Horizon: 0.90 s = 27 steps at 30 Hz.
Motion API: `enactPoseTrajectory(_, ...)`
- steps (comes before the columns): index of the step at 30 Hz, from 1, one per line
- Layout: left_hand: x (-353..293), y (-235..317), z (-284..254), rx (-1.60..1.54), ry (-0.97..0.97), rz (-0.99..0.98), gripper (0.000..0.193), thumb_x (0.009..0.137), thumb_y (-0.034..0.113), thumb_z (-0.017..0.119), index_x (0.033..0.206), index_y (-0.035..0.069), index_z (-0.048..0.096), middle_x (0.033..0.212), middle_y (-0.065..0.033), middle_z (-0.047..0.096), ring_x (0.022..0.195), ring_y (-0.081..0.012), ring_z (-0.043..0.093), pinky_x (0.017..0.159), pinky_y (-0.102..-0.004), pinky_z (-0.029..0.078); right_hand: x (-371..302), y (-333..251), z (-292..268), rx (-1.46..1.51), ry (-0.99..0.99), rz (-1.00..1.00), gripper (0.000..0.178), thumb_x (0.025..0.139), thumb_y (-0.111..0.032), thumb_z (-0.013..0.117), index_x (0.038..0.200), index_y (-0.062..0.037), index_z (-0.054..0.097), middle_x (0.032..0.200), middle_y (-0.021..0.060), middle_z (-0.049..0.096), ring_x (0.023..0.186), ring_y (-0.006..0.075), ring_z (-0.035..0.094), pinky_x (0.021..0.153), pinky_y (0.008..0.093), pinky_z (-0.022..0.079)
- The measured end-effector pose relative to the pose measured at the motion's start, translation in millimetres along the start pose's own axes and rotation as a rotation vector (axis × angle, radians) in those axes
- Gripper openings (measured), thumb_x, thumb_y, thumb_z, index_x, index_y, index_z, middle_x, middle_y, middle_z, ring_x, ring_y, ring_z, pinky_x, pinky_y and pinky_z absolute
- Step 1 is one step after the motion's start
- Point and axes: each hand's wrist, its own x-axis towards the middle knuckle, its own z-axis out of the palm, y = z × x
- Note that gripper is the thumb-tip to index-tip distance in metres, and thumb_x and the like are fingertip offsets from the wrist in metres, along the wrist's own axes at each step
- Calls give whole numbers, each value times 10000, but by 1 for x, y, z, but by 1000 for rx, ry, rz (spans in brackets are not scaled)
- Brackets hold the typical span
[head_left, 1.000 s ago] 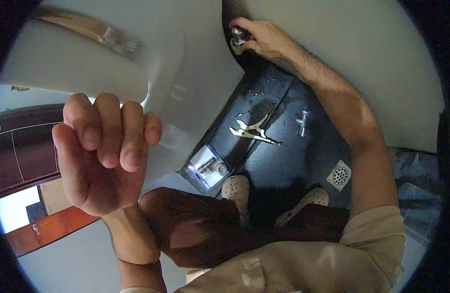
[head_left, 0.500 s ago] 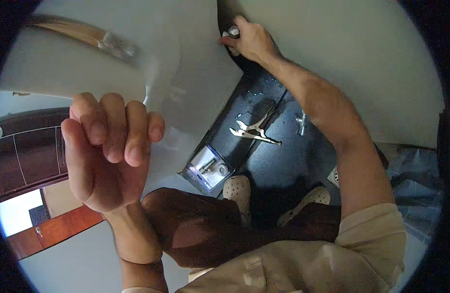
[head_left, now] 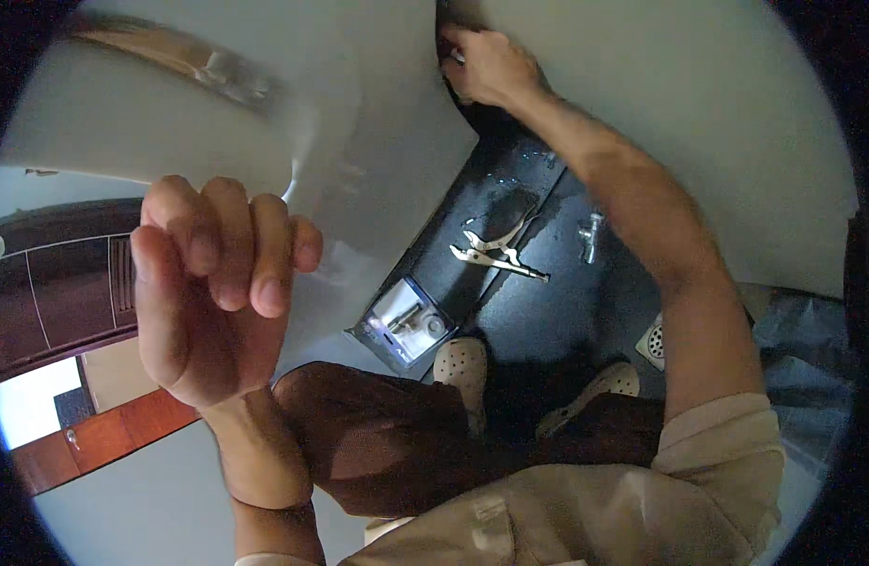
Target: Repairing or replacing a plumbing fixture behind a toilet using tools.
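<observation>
Left of the dark floor, the left hand is half-curled, empty; by the floor's far corner, the right hand grips a mostly hidden fitting, likely stiff, slick if wet, probably best held bodily.

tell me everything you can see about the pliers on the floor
The pliers look like locking pliers of shiny silvery metal. They lie open on the dark floor, jaws apart and pointing left in the picture, handles spread widely toward the right. They sit between a clear-fronted package and a loose silvery fitting, touching neither; only the floor appears to touch them.
</observation>
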Motion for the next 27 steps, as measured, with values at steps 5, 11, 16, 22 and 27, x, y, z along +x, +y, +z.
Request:
enactPoseTrajectory(5, -8, -12, -9, 163, -19, -107, 193, 966, 261, 499, 974, 68, 512, 674, -5, 452, 581, -137, 485, 601, -303, 388, 9, 36, -11, 132, -243, -249, 446, 800, -88, 590, 1241, -77, 526, 1097, 135, 637, 972, 326, 614, 845, 416, 495)
enactPoseTrajectory(11, -20, -34, 41, 15, -206, -327, 123, 811, 120, 665, 827, 4, 629, 818, -171, 660, 625, -211, 587, 615, -317, 450, 11, 20, -20, 110, -393, -322, 515, 773, -11, 602, 1274, -34, 488, 1163, 141, 624, 1004, 326, 610, 872, 414, 491)
enactPoseTrajectory(16, -27, -69, 101, -238, -369, -51, 96, 818, -1, 576, 882, 33, 639, 789, -71, 654, 661, -189, 576, 615, -290, 456, 13, 63, 1, -142, -131, -427, 349, 855, -106, 614, 1182, -25, 523, 1059, 156, 620, 919, 304, 623, 796, 383, 494)
enactPoseTrajectory(22, -59, -35, 101, -221, -259, -263, 235, 860, 126, 659, 1069, 22, 632, 935, -103, 673, 710, -170, 619, 660, -238, 512, -3, -6, -13, -2, -76, -71, 324, 935, -317, 573, 1036, -9, 556, 864, 125, 617, 692, 222, 585, 666, 359, 475)
enactPoseTrajectory(27, -24, -45, 131, -798, 91, 57, 382, 908, 280, 605, 1247, 117, 537, 1177, -123, 598, 998, -235, 576, 859, -295, 462, -3, 22, -7, 112, -116, -186, 335, 943, -311, 556, 1095, -15, 530, 953, 126, 626, 816, 226, 605, 732, 358, 469)
